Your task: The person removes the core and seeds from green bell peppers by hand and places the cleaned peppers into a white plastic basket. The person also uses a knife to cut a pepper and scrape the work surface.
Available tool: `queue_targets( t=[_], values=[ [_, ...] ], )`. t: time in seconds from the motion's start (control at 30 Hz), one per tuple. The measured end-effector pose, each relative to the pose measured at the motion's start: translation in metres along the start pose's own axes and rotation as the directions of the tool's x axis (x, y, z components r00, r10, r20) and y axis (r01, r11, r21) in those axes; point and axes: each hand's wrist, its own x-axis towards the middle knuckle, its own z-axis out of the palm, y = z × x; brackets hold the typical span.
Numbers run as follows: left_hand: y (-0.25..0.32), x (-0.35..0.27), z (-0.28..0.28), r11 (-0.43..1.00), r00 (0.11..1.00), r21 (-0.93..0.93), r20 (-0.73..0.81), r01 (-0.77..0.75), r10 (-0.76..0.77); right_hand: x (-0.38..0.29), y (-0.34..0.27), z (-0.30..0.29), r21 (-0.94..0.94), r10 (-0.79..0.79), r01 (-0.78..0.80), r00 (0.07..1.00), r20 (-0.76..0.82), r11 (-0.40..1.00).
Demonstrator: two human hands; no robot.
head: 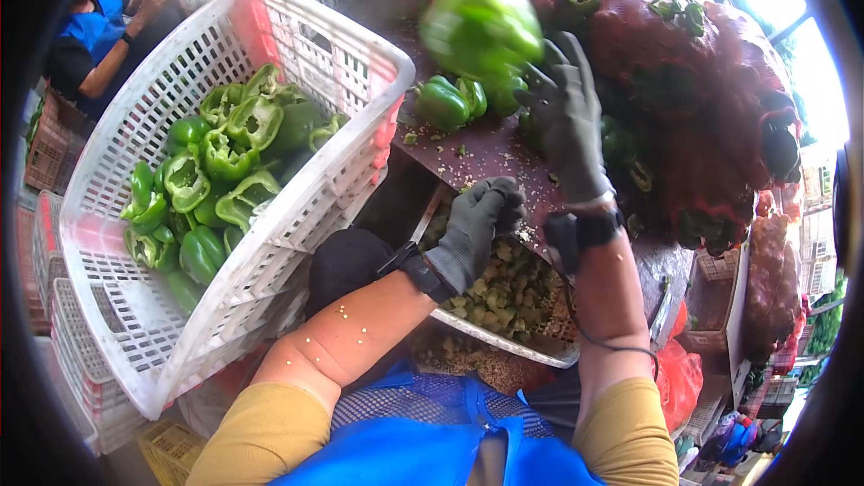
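My left hand, in a grey glove, is curled closed above a crate of pale green pepper scraps; nothing shows between its fingers. My right hand, also gloved, is raised over the dark red tabletop with its fingers apart. Just left of its fingertips is a motion-blurred green bell pepper; whether they touch is unclear. Below that pepper, more green bell peppers lie on the tabletop among scattered seeds. To the left, a white plastic crate holds several green peppers, many of them cut open and hollow.
Red mesh sacks filled with peppers are piled on the right. Stacked crates stand at the far left, with a yellow crate below. Another person works at upper left. A red plastic bag hangs right of my arm.
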Motion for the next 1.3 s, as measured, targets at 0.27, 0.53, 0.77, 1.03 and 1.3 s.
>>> queue_targets(
  t=[0.27,0.53,0.77,1.03,1.3],
  values=[
    [0.011,0.013,-0.014,0.966,0.909,0.065,-0.327,-0.250,0.257,0.049,0.145,-0.006,-0.937,0.154,0.347,0.929,0.335,-0.052],
    [0.006,0.019,-0.006,0.960,0.925,0.170,-0.276,-0.222,0.262,-0.033,0.116,-0.110,-0.979,0.002,-0.034,0.999,-0.034,0.203],
    [-0.019,0.027,0.009,0.845,0.949,0.436,0.193,-0.310,0.248,-0.100,0.040,-0.158,-0.690,0.094,-0.060,0.995,0.012,0.722],
    [-0.019,0.023,0.018,0.739,0.822,0.611,0.552,-0.283,-0.142,-0.167,-0.027,-0.137,-0.376,0.246,-0.220,0.969,0.022,0.900],
    [-0.026,0.003,0.018,0.211,0.634,0.607,0.767,-0.767,0.099,-0.191,0.026,-0.118,-0.672,-0.084,-0.100,0.968,-0.237,0.734]
  ],
)
